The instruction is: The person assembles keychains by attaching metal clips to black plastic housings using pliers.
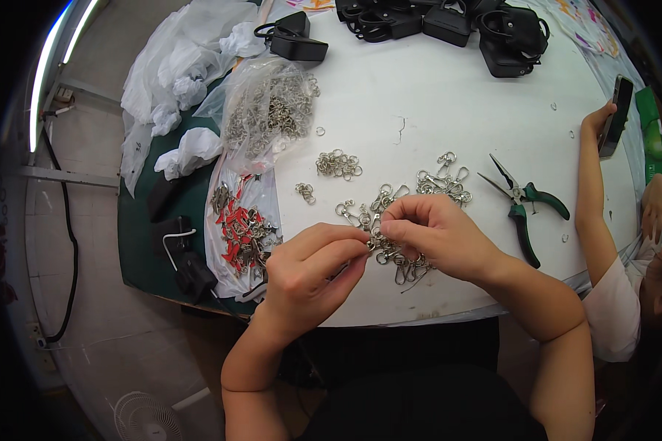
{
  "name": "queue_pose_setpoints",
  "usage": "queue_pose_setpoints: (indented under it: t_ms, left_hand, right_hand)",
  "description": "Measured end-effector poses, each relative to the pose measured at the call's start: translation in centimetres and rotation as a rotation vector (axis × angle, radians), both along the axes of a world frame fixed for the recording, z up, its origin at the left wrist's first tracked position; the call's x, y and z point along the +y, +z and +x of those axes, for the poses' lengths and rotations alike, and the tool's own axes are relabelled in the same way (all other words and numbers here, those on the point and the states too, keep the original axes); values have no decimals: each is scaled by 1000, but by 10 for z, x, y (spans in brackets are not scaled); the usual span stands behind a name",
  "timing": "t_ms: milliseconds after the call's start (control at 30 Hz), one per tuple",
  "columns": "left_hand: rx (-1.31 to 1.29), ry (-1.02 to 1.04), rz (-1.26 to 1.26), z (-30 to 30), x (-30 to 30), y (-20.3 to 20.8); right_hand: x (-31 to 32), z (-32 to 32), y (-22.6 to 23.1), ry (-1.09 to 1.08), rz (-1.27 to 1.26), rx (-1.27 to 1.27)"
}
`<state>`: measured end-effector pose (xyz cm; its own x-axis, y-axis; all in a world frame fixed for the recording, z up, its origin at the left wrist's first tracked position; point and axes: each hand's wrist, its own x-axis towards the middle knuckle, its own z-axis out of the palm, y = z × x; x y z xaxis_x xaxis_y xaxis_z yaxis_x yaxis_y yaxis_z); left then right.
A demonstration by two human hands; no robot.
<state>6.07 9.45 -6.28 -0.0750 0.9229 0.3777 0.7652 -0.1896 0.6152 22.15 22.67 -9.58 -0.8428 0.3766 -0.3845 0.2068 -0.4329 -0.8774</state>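
Metal piece (pixel 373 240) is sitting at fingertips of left hand (pixel 305 273), near clasps (pixel 399 260); probably handling light, stiff, slightly slippery, best pinched by its edge. Looking silvery, shiny, mostly hidden. Left hand is pinching it; fingers of right hand (pixel 449 239) are nearly meeting beside it, hold too hidden to tell. Pliers (pixel 518 197) are lying right.

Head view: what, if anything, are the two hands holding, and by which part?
The left hand pinches a small silver metal piece; the grip hides which part. Whether the right hand, close by, also holds it cannot be told.
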Motion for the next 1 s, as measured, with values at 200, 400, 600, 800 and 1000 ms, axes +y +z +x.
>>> queue_pose_setpoints:
  t_ms: [200, 400, 600, 800, 1000]
  left_hand:
    - [-716, 156, -205, -9, -9, -7]
    - [-1045, 131, -254, -18, -9, -8]
    - [-1069, 69, -202, -18, -11, -13]
    - [-1004, 82, -275, -14, -12, -7]
    - [-975, 31, -371, -15, -13, -1]
  right_hand:
    - [2, 4, 10, -4, 479, -39]
    - [1, 0, -3, -66, 600, 81]
    - [-8, -1, -4, -47, 467, 290]
    - [-8, 0, -3, 11, 558, 386]
    - [-6, 2, 1, -58, 642, 382]
